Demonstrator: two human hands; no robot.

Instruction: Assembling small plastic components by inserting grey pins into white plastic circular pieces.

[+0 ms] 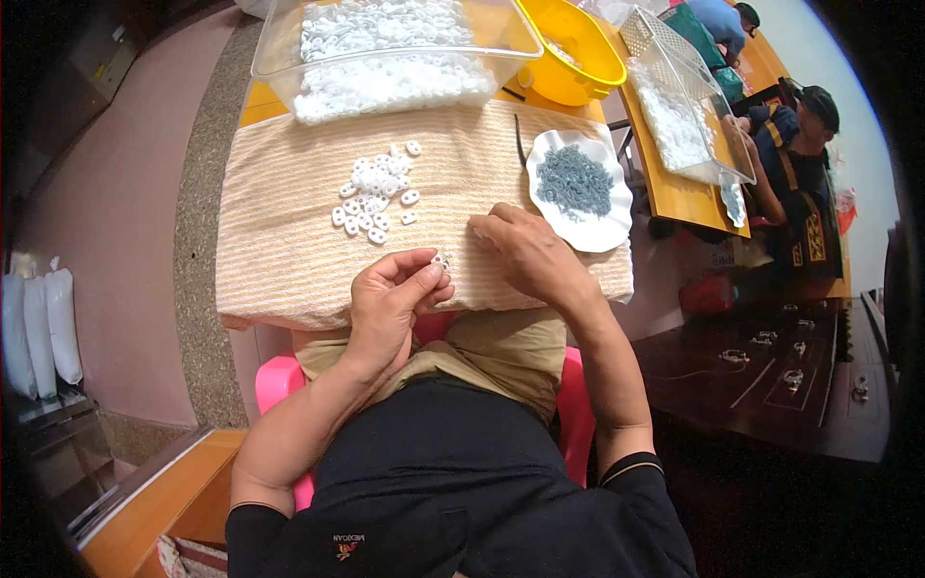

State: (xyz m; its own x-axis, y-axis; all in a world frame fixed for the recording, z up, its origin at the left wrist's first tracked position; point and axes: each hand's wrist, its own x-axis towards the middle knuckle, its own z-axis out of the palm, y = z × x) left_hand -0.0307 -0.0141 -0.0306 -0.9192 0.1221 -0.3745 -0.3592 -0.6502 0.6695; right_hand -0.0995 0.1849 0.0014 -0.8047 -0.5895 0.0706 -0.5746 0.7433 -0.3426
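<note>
Left hand is up off the striped orange cloth, fingers curled in, thumb and forefinger pinched narrow on one small white ring that peeks out right at the fingertips. The right hand lies knuckles-up just to the right of that pinch, its fingertips pointing in toward the ring and nearly meeting the left ones; whether they hold a small part of their own, I cannot tell, the tips are turned away. So this looks like the fitting step: one ring held steady while the other hand works at it. Ahead of the left fingertips, farther out on the cloth, lies the loose pile of white rings, well apart from both hands. Off beyond the right knuckles sits the white scalloped dish with its heap of small grey-blue pieces, near the hand but not touching. At the far edge of the cloth stands a clear plastic tub full of more white rings, a yellow bowl beside it. By my reading, the next move calls for a fine, steady meeting of the two fingertips at the ring, the left pinch staying firm without hiding the hole, then a reach out to the pile or the dish.
</note>
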